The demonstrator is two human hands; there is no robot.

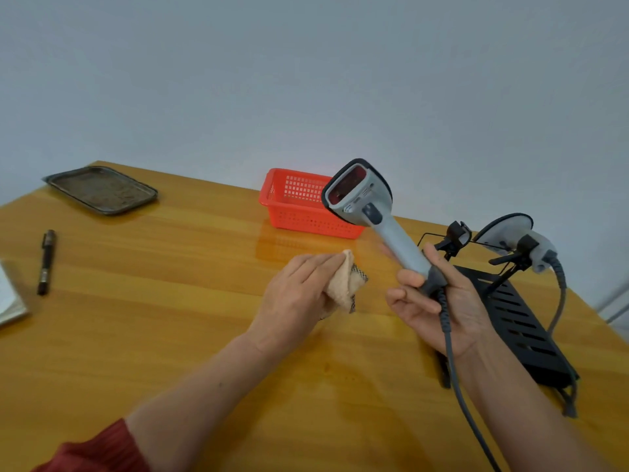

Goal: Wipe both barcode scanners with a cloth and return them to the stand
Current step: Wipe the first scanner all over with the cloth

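Note:
My right hand grips the lower handle of a grey barcode scanner, held upright above the table with its red window facing up and left. Its grey cable runs down past my wrist. My left hand holds a folded beige cloth just left of the scanner handle, not touching it. A second grey scanner sits in the right cradle of the black stand. The stand's left cradle holds nothing.
A red plastic basket stands behind the held scanner. A dark metal tray lies at the far left corner of the wooden table. A black pen and the corner of a notebook lie at the left edge.

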